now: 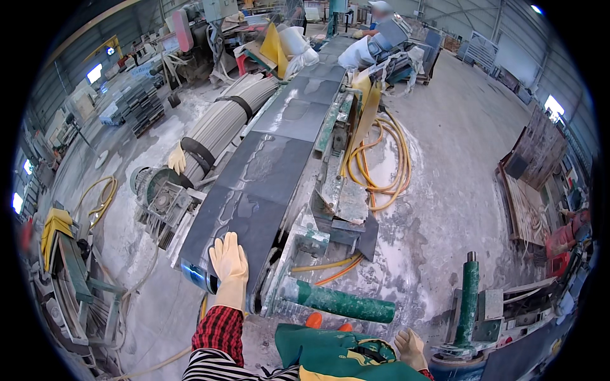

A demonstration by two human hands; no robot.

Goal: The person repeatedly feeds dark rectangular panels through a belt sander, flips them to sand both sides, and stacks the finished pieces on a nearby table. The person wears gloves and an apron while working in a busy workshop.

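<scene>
A long conveyor point(270, 162) with a dark, wet top runs away from me, with straight seams crossing it. Whether these seams part separate slabs or sections of belt I cannot tell. My left hand point(229, 261), in a cream rubber glove, lies flat near the close end, fingers stretched forward. Beside it is the shiny end roller point(196, 275). My right hand point(412, 348), gloved alike, is low at my right side by my green apron point(337, 346). Its fingers look loosely curled, and nothing shows in them.
Ahead of me lies a green roller point(346, 301). Yellow hoses point(403, 162) coil right of the conveyor; a motor point(162, 197) and a strapped grey bundle point(222, 124) stand left. A green post point(469, 298) rises at right. Another person point(380, 19) stands at the far end.
</scene>
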